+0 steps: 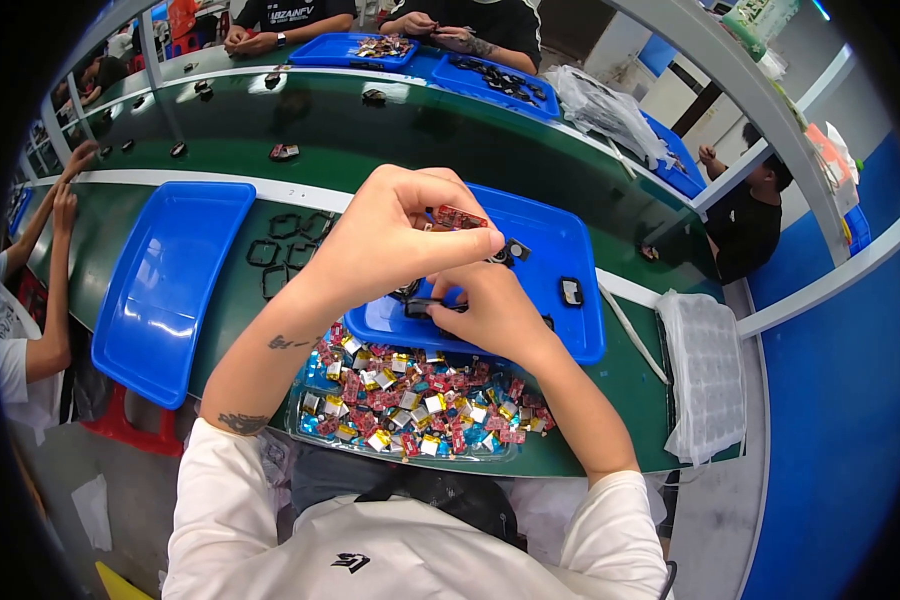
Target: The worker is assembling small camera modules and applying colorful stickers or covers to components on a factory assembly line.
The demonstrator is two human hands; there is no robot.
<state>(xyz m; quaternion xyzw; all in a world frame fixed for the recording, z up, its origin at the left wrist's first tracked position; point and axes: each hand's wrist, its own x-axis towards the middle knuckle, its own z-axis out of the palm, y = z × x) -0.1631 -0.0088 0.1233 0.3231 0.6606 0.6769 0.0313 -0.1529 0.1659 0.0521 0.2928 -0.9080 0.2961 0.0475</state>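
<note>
My left hand (395, 220) is raised over a blue tray (595, 335), its thumb and fingers pinching a small red circuit board (460, 218). Just below it, my right hand (495, 305) reaches into the tray with its fingers closed on a black plastic casing (422, 308). Part of that casing is hidden by the fingers. Elsewhere in the tray lie a black part with a round grey piece (515, 252) and a black casing with a pale insert (570, 291). Nearest me, a clear container (305, 428) holds many red boards with silver, yellow-taped battery cells.
Left of the tray, black frames (263, 253) lie on the green table, beside another blue tray (175, 290). A white plastic-wrapped stack (705, 380) stands at the right edge. Beyond a white rail, small devices (284, 152) sit on a green belt. Co-workers sit across and at both sides.
</note>
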